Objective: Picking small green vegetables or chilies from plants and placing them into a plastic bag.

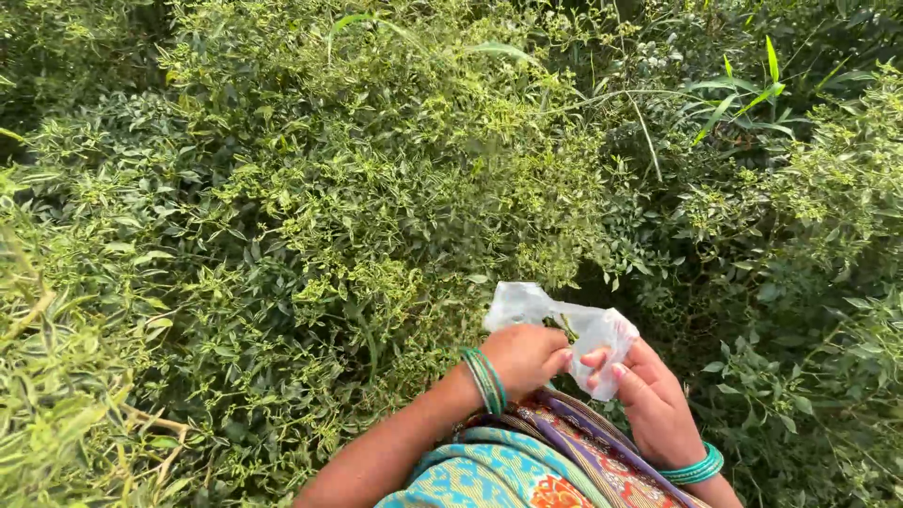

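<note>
Holding a thin, crumpled, translucent white plastic bag between both hands, I see it sitting right at my fingertips, just above and in front of them. My left hand is curled into a loose fist with its fingers closed on the bag's left portion; my right hand pinches the bag's right end between thumb and forefingers, palm turned toward me. The bag's long axis runs left to right, from just beyond the left knuckles across to the right fingertips, sagging a little in the middle. Both hands touch it, so neither is nearer, though the bulk of the plastic lies over the left hand. Green bangles circle the left wrist, and a similar set sits on the right. Below the hands is patterned turquoise and red cloth. Beyond them, on every side, stands dense green shrubbery with small narrow leaves, nearest just past the bag.
</note>
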